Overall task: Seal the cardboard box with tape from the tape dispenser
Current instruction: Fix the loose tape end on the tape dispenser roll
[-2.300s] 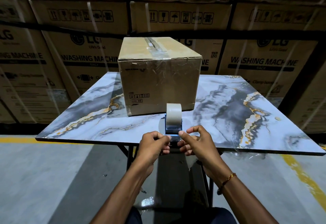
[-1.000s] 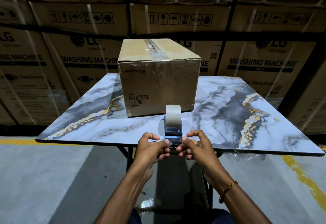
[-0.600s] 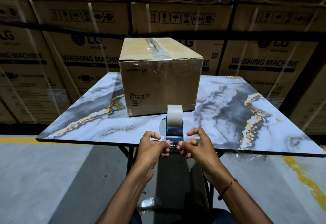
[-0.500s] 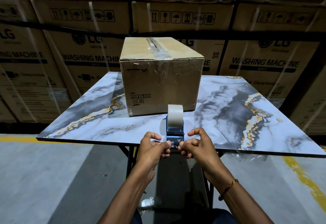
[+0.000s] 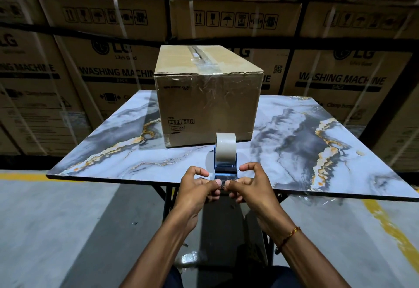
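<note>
Cardboard box (image 5: 208, 97) stands closed mid-desk (image 5: 340, 174), beyond the blue tape dispenser (image 5: 225, 165) at the near edge, with clear film already along its top seam. We pinch our left hand (image 5: 197, 188) and right hand (image 5: 249, 185) together at the dispenser's front lip; the fingers (image 5: 218, 182) seem closed on the loose tape end, though the tape itself is too clear to make out. We judge the tape thin, sticky and prone to folding, so we should hold only its corners, and the stiff box by its sides.
</note>
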